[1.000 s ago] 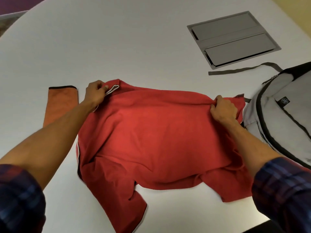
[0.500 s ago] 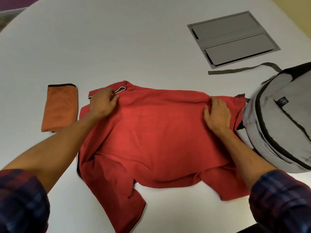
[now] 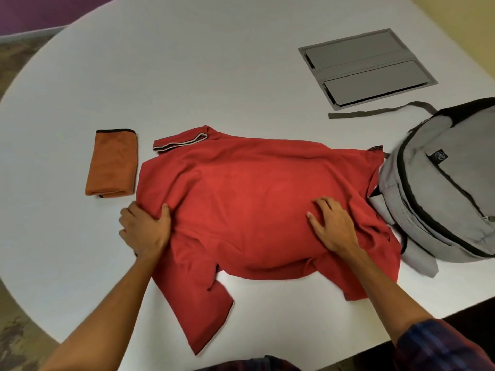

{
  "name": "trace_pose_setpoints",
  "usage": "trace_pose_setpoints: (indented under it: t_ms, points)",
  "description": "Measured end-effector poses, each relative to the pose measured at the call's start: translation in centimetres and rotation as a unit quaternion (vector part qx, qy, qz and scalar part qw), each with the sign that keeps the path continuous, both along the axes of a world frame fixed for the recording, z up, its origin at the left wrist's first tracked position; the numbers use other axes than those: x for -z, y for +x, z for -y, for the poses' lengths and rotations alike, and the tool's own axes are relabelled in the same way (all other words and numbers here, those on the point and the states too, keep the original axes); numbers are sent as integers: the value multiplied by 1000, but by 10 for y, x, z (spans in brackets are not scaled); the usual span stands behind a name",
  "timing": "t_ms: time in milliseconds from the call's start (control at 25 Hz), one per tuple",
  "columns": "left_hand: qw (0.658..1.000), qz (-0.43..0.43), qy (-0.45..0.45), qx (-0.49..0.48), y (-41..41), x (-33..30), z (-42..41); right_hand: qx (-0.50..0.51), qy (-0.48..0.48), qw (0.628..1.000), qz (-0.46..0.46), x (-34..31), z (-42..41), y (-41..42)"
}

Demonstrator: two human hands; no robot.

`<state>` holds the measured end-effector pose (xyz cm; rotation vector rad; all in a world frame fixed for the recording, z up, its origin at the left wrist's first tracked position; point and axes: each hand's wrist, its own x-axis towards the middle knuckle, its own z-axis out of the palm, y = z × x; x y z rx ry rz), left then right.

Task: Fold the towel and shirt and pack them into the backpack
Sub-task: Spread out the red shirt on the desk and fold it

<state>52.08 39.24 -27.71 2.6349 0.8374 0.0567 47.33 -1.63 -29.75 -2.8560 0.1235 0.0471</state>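
Note:
A red shirt [image 3: 254, 199] lies spread across the white table [image 3: 187, 76], its trimmed collar at the far left and one sleeve trailing toward me. My left hand [image 3: 146, 231] grips the shirt's left edge, thumb on top of the fabric. My right hand [image 3: 332, 226] rests flat on the shirt's right half with its fingers apart. A folded orange towel [image 3: 112, 164] lies just left of the shirt. The grey backpack [image 3: 444, 188] lies on the right, and the shirt's right edge touches it.
A grey recessed panel with two flaps [image 3: 367, 68] sits in the table at the far right. A backpack strap [image 3: 380, 112] trails across the table in front of it. The table's curved near edge runs just under my forearms.
Both hands have slid from the shirt's far edge back toward me. The collar, let go by the left hand, now lies flat. The right hand has opened onto the fabric.

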Motion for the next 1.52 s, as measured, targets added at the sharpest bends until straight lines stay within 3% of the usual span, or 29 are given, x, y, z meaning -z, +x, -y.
trace_pose_setpoints:
  t_ms: [240, 440, 600, 840, 960, 1120, 1200, 1401, 1521]
  points:
    - [997, -43, -53, -42, -66, 4, -4, 31, 18, 999, -10, -16, 26, -56]
    - [989, -52, -121, -73, -100, 1, -1, 263, 29, 962, 68, -25, 27, -102]
    - [971, -19, -218, -93, -115, 2, 3, 405, 46, 912, -43, -25, 18, -129]
    - [952, 11, -298, -72, -128, -5, 19, 480, 93, 864, -119, -27, 17, -137]
    - [943, 16, -321, -81, -129, -9, 32, 449, 107, 873, -156, -27, 19, -137]
    - [924, 8, -371, -94, -129, -14, 39, 414, 199, 880, -123, -39, 26, -139]
    - [922, 15, -370, -112, -128, -16, 25, 436, 216, 868, -99, -51, 40, -142]
    - [956, 1, -277, -100, -121, -23, -35, 512, 175, 840, -43, -68, 88, -146]
    - [967, -29, -238, -85, -127, -23, -47, 509, 133, 848, -56, -64, 82, -149]
